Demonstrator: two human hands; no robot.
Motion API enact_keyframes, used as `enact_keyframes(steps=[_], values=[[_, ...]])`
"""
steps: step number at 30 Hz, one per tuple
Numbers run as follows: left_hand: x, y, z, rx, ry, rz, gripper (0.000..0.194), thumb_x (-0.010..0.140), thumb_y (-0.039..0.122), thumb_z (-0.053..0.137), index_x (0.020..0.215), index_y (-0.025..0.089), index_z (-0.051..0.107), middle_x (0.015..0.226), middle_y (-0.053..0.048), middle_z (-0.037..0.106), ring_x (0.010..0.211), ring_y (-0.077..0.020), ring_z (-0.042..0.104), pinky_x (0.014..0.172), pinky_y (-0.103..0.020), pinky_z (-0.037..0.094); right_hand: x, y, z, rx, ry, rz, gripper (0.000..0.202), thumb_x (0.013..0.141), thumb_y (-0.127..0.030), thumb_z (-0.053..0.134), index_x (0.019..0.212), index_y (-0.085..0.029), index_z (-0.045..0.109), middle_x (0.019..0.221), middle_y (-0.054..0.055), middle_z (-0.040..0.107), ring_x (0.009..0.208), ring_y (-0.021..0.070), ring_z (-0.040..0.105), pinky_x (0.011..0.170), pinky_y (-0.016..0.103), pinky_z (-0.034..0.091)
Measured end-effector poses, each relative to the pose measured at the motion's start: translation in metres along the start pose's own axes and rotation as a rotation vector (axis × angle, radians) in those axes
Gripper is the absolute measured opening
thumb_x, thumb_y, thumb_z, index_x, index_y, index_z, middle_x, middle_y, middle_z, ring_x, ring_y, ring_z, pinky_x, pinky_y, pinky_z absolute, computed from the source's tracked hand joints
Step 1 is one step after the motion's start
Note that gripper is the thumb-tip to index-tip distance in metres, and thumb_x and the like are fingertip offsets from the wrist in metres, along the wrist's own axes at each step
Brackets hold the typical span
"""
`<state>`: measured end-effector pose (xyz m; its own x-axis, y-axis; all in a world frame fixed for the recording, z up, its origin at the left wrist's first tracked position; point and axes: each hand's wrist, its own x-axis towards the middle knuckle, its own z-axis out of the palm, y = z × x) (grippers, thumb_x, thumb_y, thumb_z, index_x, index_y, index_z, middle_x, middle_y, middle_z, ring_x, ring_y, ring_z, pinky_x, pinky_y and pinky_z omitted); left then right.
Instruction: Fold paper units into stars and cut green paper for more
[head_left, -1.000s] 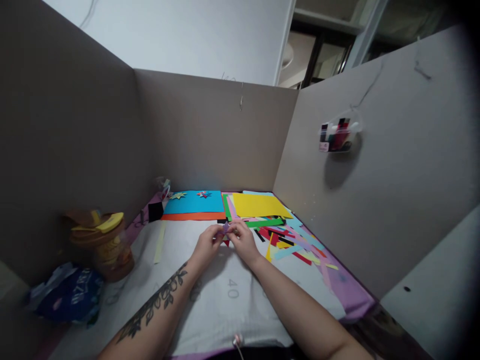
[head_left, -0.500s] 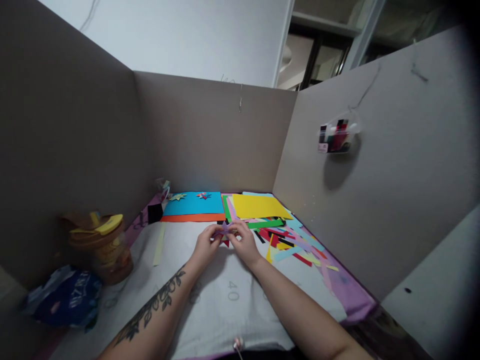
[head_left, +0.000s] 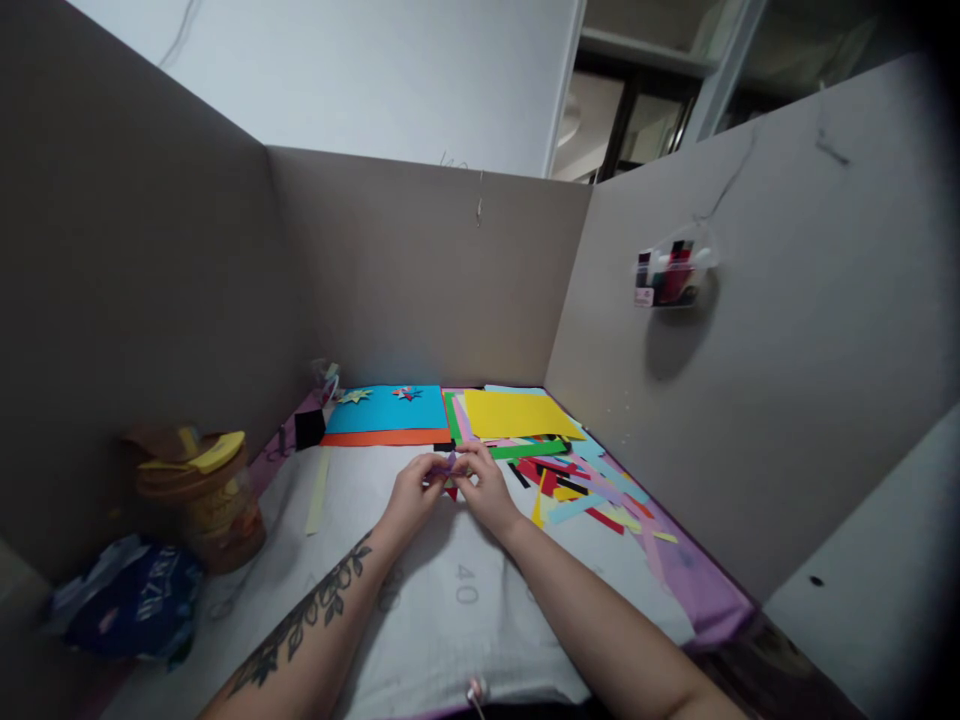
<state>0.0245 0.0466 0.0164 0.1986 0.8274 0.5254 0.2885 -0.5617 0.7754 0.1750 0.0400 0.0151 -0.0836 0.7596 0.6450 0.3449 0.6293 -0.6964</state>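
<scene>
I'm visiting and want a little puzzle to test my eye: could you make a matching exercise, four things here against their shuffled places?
1. Purple paper piece
2. Paper stars
3. Blue packet
4. Clear container

A. On the blue sheet
B. Against the right-side panel
C. Between the left hand and right hand
D. Beside the brown cup

Pairs: 1-C, 2-A, 3-D, 4-B

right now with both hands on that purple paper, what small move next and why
Perhaps pinch the purple paper flatter: the left hand and right hand both grip it, and a point sticks out between them, though its creases are too small to see.
</scene>
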Motion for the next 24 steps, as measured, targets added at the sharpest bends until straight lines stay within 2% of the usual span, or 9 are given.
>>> enact_keyframes(steps=[4, 7, 9, 14, 20, 24], values=[[0.0008, 0.0008, -0.0002, 0.009, 0.036, -0.050, 0.005, 0.074, 0.018, 0.053, 0.075, 0.018, 0.059, 0.076, -0.002, 0.062, 0.069, -0.0142, 0.055, 0.065, -0.024, 0.042, -0.0015, 0.0008, -0.0002, -0.078, 0.086, -0.038, 0.014, 0.076, -0.012, 0.054, 0.083, -0.022, 0.060, 0.108, 0.007, 0.051, 0.108, 0.0214, 0.049, 0.092, 0.038, 0.042], [0.0017, 0.0016, -0.0009, -0.020, 0.067, -0.097, 0.004, 0.074, 0.020, 0.054, 0.074, 0.018, 0.058, 0.072, 0.000, 0.061, 0.064, -0.0130, 0.053, 0.061, -0.023, 0.041, -0.0023, 0.0010, -0.0019, -0.168, 0.155, -0.117, 0.013, 0.077, -0.014, 0.056, 0.083, -0.024, 0.063, 0.111, 0.007, 0.050, 0.108, 0.0221, 0.048, 0.093, 0.040, 0.041], [0.0022, 0.0020, -0.0014, -0.022, 0.081, -0.112, 0.004, 0.074, 0.021, 0.055, 0.073, 0.018, 0.057, 0.070, 0.000, 0.060, 0.063, -0.0129, 0.053, 0.060, -0.023, 0.041, -0.0025, 0.0013, -0.0028, -0.237, 0.149, -0.176, 0.014, 0.079, -0.016, 0.056, 0.082, -0.025, 0.067, 0.113, 0.007, 0.051, 0.106, 0.0225, 0.049, 0.092, 0.041, 0.042], [0.0022, 0.0019, -0.0012, -0.003, 0.066, -0.105, 0.006, 0.075, 0.022, 0.055, 0.073, 0.017, 0.057, 0.071, -0.001, 0.061, 0.065, -0.0135, 0.055, 0.062, -0.024, 0.042, -0.0025, 0.0037, -0.0023, -0.336, 0.121, -0.254, 0.023, 0.081, -0.017, 0.056, 0.093, -0.031, 0.070, 0.121, 0.005, 0.052, 0.110, 0.0239, 0.047, 0.093, 0.045, 0.040], [0.0000, 0.0007, -0.0005, 0.053, 0.054, -0.023, 0.007, 0.077, 0.020, 0.052, 0.075, 0.016, 0.058, 0.076, -0.003, 0.062, 0.070, -0.0142, 0.056, 0.067, -0.025, 0.044, -0.0013, 0.0041, -0.0027, -0.345, 0.131, -0.269, 0.020, 0.081, -0.017, 0.056, 0.089, -0.028, 0.071, 0.120, 0.006, 0.055, 0.111, 0.0239, 0.047, 0.089, 0.042, 0.042], [-0.0019, -0.0005, -0.0002, 0.107, 0.045, 0.036, 0.007, 0.078, 0.019, 0.051, 0.076, 0.017, 0.058, 0.078, -0.003, 0.061, 0.073, -0.0145, 0.056, 0.068, -0.026, 0.045, -0.0003, 0.0028, -0.0031, -0.349, 0.099, -0.250, 0.016, 0.081, -0.018, 0.058, 0.083, -0.026, 0.071, 0.118, 0.006, 0.055, 0.111, 0.0241, 0.047, 0.093, 0.043, 0.039]])
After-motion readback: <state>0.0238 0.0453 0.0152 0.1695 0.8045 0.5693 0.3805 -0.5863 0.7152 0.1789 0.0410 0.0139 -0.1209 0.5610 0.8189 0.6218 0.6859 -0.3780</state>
